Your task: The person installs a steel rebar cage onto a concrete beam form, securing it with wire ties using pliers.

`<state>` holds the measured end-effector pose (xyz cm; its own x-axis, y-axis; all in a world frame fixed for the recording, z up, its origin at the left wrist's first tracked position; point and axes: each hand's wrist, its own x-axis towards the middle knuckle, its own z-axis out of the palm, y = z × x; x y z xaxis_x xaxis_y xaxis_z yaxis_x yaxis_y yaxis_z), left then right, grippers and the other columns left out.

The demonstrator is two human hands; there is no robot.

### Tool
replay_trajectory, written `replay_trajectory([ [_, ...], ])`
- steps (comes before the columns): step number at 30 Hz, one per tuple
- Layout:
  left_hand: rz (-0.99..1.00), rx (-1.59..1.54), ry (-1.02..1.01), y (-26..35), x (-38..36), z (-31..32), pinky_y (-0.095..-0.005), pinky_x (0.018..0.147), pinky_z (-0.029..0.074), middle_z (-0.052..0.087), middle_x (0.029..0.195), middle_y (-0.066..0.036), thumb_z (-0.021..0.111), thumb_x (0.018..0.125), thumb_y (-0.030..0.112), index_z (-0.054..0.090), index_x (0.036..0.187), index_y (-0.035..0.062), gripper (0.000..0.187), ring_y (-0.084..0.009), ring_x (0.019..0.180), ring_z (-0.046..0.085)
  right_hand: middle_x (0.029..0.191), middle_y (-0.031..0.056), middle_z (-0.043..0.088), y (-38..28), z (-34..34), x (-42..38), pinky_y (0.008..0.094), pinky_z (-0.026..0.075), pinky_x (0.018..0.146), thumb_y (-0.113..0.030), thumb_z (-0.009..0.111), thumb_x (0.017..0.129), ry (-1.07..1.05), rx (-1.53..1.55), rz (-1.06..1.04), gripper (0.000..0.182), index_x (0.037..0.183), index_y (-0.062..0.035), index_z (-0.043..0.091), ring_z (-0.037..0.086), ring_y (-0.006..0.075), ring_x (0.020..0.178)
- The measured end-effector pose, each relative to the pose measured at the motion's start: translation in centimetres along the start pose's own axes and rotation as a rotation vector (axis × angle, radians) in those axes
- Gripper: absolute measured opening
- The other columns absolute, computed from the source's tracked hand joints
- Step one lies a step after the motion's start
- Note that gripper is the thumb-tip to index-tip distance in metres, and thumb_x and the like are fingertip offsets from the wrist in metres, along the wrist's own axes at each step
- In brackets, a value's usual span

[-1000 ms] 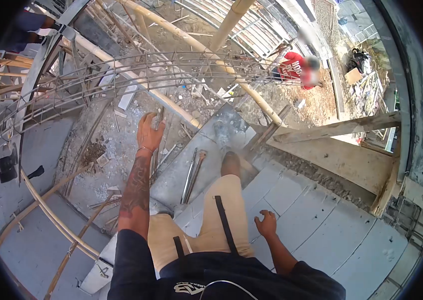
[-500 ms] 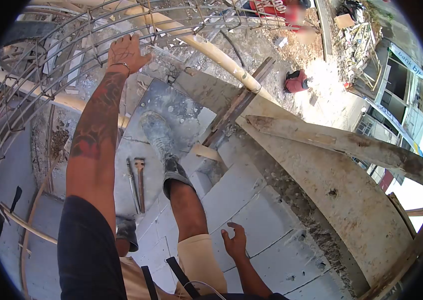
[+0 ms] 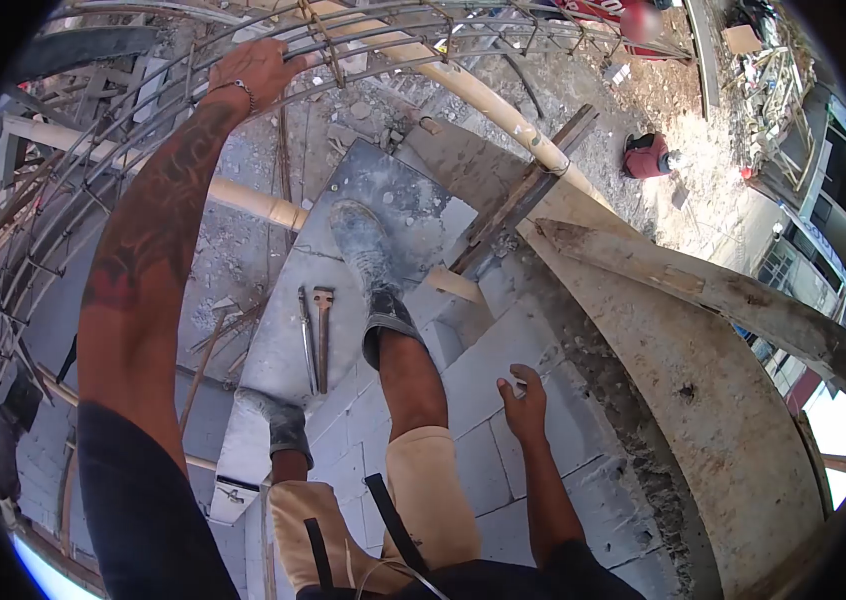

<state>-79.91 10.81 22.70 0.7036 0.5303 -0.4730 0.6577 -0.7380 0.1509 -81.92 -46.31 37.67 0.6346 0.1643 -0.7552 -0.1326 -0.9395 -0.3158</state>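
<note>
My left hand (image 3: pixel 253 75) is stretched out to the upper left, its fingers hooked over the bars of a long rebar cage (image 3: pixel 363 72). This cage of thin steel bars and tie hoops curves across the top and down the left side. My right hand (image 3: pixel 525 405) hangs in front of the pale block wall (image 3: pixel 488 450), fingers loosely bent and apart, holding nothing. Between my boots, on a grey slab (image 3: pixel 278 335), lie a slim metal bar (image 3: pixel 307 340) and a second bar tool with a wider head (image 3: pixel 323 335).
Bamboo poles (image 3: pixel 473 100) run beneath the cage. A wooden beam (image 3: pixel 533 185) and a long plank (image 3: pixel 703 285) cross at the right, beside a large stained board (image 3: pixel 663 380). Far below, a person in red (image 3: pixel 647 156) is on the rubble-strewn ground, with another person (image 3: pixel 608 12) farther up.
The view has shifted, so the slab, tools and wall sit farther right. My left hand stays at the cage, its fingers now lower over the bars. My right hand remains free.
</note>
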Motion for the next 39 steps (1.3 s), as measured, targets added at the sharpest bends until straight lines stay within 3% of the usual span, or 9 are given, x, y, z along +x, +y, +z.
replay_trajectory([
  [6,-0.020,0.040,-0.084,-2.8,-5.4,-2.5,-0.0414,0.088,0.043,0.061,0.107,-0.015,0.049,0.086,0.054,0.063,0.108,0.0079,0.053,-0.0315,0.105,0.055,0.129,0.0174,0.047,-7.6,-0.5,13.9,0.0387,0.036,0.098,-0.017,0.068,0.078,0.112,0.056,-0.356,0.061,0.130,0.0001,0.041,0.046,0.0280,0.119],
  [10,0.044,-0.017,-0.080,-4.1,-9.5,-3.9,-0.0457,0.072,0.043,0.060,0.077,-0.021,0.053,0.087,0.041,0.060,0.082,0.0006,0.041,-0.0399,0.082,0.057,0.140,0.0215,0.035,-19.0,-0.5,27.4,0.0356,0.029,0.105,-0.040,0.056,0.084,0.022,0.405,-0.360,0.075,0.137,0.0053,0.030,0.038,0.0309,0.127],
  [14,0.083,0.048,0.072,-8.1,-12.2,-5.2,-0.0463,0.071,0.043,0.060,0.075,-0.020,0.056,0.085,0.035,0.061,0.085,0.0017,0.034,-0.0395,0.079,0.057,0.126,0.0248,0.049,-26.1,3.9,34.8,0.0355,0.032,0.100,-0.060,0.056,0.076,-0.085,0.466,-0.281,0.082,0.123,0.0076,0.050,0.044,0.0322,0.119],
  [16,0.095,0.055,0.070,-7.3,-13.6,-5.8,-0.0459,0.071,0.044,0.062,0.076,-0.019,0.057,0.084,0.033,0.064,0.090,0.0032,0.031,-0.0386,0.077,0.058,0.102,0.0199,0.061,-26.5,6.5,36.3,0.0341,0.039,0.089,-0.059,0.060,0.073,0.123,0.280,-0.229,0.072,0.102,0.0075,0.062,0.054,0.0270,0.099],
  [20,-0.039,0.142,-0.041,-8.3,-17.6,-9.3,-0.0476,0.066,0.041,0.058,0.072,-0.021,0.057,0.084,0.034,0.058,0.079,0.0004,0.034,-0.0413,0.075,0.056,0.107,0.0154,0.061,-30.8,5.6,29.9,0.0365,0.037,0.092,-0.053,0.064,0.071,-0.071,0.319,-0.193,0.071,0.110,0.0058,0.060,0.054,0.0240,0.099],
  [26,-0.229,0.226,-0.074,-12.1,-23.2,-14.2,-0.0446,0.069,0.044,0.061,0.071,-0.018,0.059,0.081,0.031,0.063,0.085,0.0024,0.029,-0.0381,0.074,0.059,0.078,0.0094,0.057,-34.0,7.1,22.2,0.0345,0.042,0.072,-0.051,0.068,0.072,-0.149,0.311,-0.262,0.063,0.096,0.0069,0.063,0.052,0.0186,0.076],
  [32,-0.468,0.235,0.157,-21.6,-30.5,-18.2,-0.0410,0.078,0.046,0.065,0.091,-0.017,0.061,0.081,0.032,0.064,0.102,0.0036,0.035,-0.0332,0.088,0.062,0.062,0.0071,0.057,-39.8,9.9,14.4,0.0342,0.042,0.053,-0.041,0.071,0.076,-0.181,0.192,-0.466,0.045,0.067,0.0023,0.062,0.051,0.0150,0.059],
  [36,-0.385,0.549,0.797,-18.3,-39.5,-18.1,-0.0443,0.097,0.035,0.044,0.133,-0.017,0.058,0.086,0.034,0.047,0.130,0.0088,0.052,-0.0307,0.122,0.042,0.061,0.0058,0.057,-42.0,12.1,5.7,0.0332,0.041,0.052,-0.036,0.069,0.077,-0.372,0.179,-0.441,0.039,0.064,-0.0002,0.061,0.049,0.0144,0.054],
  [39,-0.777,-0.823,0.635,-9.1,-47.5,-9.0,-0.0413,0.108,0.025,0.035,0.141,-0.016,0.056,0.087,0.029,0.032,0.139,0.0026,0.063,-0.0268,0.134,0.030,0.064,0.0092,0.060,-42.7,15.7,0.5,0.0341,0.044,0.057,-0.028,0.068,0.072,-0.504,0.301,-0.427,0.031,0.076,0.0013,0.060,0.055,0.0180,0.057],
])
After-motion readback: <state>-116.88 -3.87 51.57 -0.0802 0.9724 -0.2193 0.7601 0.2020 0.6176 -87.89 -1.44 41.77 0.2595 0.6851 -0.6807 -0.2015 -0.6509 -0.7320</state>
